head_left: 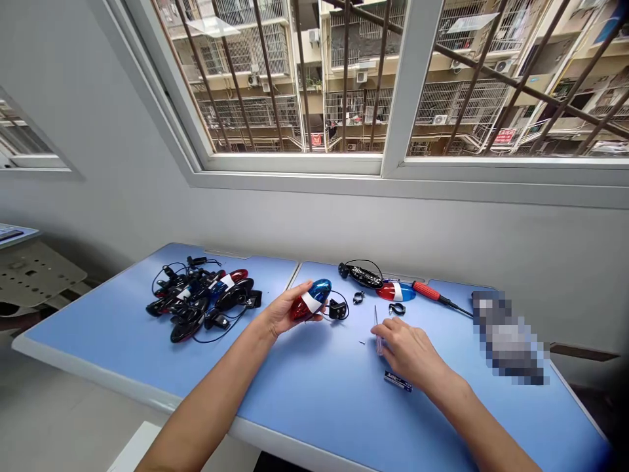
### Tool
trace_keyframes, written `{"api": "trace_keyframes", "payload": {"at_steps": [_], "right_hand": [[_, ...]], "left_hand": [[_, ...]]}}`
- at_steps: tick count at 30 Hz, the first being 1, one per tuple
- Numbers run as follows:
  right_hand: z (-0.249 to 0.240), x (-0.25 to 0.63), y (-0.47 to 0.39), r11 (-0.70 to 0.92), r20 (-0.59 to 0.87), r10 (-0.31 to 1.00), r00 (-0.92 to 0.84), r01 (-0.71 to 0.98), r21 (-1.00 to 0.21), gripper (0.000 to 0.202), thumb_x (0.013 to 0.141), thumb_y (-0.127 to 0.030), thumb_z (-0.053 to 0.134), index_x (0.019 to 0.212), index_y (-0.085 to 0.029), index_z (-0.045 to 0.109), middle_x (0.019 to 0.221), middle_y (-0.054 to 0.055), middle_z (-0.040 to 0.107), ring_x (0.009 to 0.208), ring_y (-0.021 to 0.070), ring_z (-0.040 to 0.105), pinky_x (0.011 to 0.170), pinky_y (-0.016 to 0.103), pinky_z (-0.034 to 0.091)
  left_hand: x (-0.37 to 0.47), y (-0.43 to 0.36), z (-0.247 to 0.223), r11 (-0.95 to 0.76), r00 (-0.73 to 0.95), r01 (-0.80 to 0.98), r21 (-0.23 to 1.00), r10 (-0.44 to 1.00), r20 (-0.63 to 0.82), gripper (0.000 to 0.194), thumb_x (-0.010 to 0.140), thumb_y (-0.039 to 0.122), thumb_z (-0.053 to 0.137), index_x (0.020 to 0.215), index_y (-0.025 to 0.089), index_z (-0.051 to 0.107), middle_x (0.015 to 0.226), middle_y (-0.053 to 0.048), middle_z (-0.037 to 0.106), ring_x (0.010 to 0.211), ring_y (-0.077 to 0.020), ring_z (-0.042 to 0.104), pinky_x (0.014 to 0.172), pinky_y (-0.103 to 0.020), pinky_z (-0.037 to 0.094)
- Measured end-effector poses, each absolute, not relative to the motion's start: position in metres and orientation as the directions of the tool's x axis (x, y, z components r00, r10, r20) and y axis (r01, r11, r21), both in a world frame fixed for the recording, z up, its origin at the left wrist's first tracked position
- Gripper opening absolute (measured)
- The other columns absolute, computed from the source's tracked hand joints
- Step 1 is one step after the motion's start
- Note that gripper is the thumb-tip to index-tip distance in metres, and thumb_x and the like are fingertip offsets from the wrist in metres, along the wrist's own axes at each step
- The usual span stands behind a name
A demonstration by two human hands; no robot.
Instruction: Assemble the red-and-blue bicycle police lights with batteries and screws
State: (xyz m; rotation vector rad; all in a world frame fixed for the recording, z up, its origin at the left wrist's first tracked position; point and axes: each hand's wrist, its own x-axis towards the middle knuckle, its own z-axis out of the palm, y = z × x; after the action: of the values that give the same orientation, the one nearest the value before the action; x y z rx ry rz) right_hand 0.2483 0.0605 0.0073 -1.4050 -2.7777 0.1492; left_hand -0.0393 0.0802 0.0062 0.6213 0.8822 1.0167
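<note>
My left hand (289, 311) is wrapped round an oval bicycle light (311, 299) with a red, white and blue shell. A thin cable runs from it to a small black switch box (337, 309) just to its right. Over the table, my right hand (410, 347) has thumb and fingers closed on the clear handle of a small screwdriver (379, 342), its thin shaft pointing away from me. A tiny screw (362, 342) lies left of the handle. Nearer me, below the right hand, is a dark battery (398, 381). Two black ring clamps (397, 309) sit beyond the hands.
A tangled pile of similar lights and cables (206, 298) covers part of the left table (118, 328). At the back lie a black light body (363, 276), a red-white-blue cover (396, 292) and a red-handled screwdriver (426, 291). A blurred object (511, 337) is at right.
</note>
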Motion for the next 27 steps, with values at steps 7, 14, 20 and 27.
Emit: {"api": "trace_keyframes", "payload": {"at_steps": [7, 14, 20, 27], "right_hand": [[0.011, 0.250, 0.061, 0.570, -0.172, 0.801, -0.573, 0.818, -0.076, 0.034, 0.085, -0.003, 0.046, 0.102, -0.021, 0.069, 0.099, 0.008, 0.068, 0.094, 0.0234, 0.062, 0.063, 0.029, 0.036], [0.018, 0.256, 0.057, 0.524, -0.174, 0.828, -0.533, 0.846, -0.101, 0.034, 0.086, -0.008, 0.043, 0.100, -0.022, 0.071, 0.096, 0.008, 0.069, 0.094, 0.0230, 0.062, 0.064, 0.029, 0.034], [0.021, 0.258, 0.058, 0.417, -0.200, 0.879, -0.432, 0.901, -0.115, 0.019, 0.085, -0.030, 0.060, 0.097, -0.020, 0.070, 0.097, 0.009, 0.070, 0.097, 0.0274, 0.062, 0.067, 0.031, 0.037], [0.018, 0.261, 0.061, 0.419, -0.217, 0.877, -0.428, 0.904, -0.087, 0.027, 0.084, -0.012, 0.051, 0.103, -0.021, 0.068, 0.103, 0.009, 0.069, 0.097, 0.0239, 0.063, 0.068, 0.029, 0.037]], "left_hand": [[-0.041, 0.091, 0.000, 0.462, 0.251, -0.399, 0.792, 0.886, -0.391, 0.042, 0.090, 0.050, 0.059, 0.104, 0.010, 0.062, 0.094, -0.015, 0.071, 0.066, -0.0193, 0.068, 0.043, -0.022, 0.048], [-0.037, 0.084, 0.005, 0.363, 0.283, -0.327, 0.873, 0.919, -0.276, 0.041, 0.083, 0.039, 0.068, 0.114, 0.014, 0.060, 0.098, -0.010, 0.068, 0.078, -0.0191, 0.066, 0.062, -0.028, 0.054], [0.004, 0.046, 0.005, -0.511, 0.460, 0.502, 0.698, 0.841, 0.285, 0.049, 0.079, 0.013, 0.066, 0.125, 0.025, 0.058, 0.122, -0.009, 0.061, 0.111, -0.0275, 0.053, 0.094, -0.042, 0.047], [0.034, 0.025, -0.018, -0.762, 0.719, 0.645, 0.045, 0.626, 0.302, 0.041, 0.086, 0.010, 0.059, 0.125, 0.020, 0.053, 0.117, -0.011, 0.061, 0.107, -0.0290, 0.053, 0.083, -0.041, 0.050]]}}
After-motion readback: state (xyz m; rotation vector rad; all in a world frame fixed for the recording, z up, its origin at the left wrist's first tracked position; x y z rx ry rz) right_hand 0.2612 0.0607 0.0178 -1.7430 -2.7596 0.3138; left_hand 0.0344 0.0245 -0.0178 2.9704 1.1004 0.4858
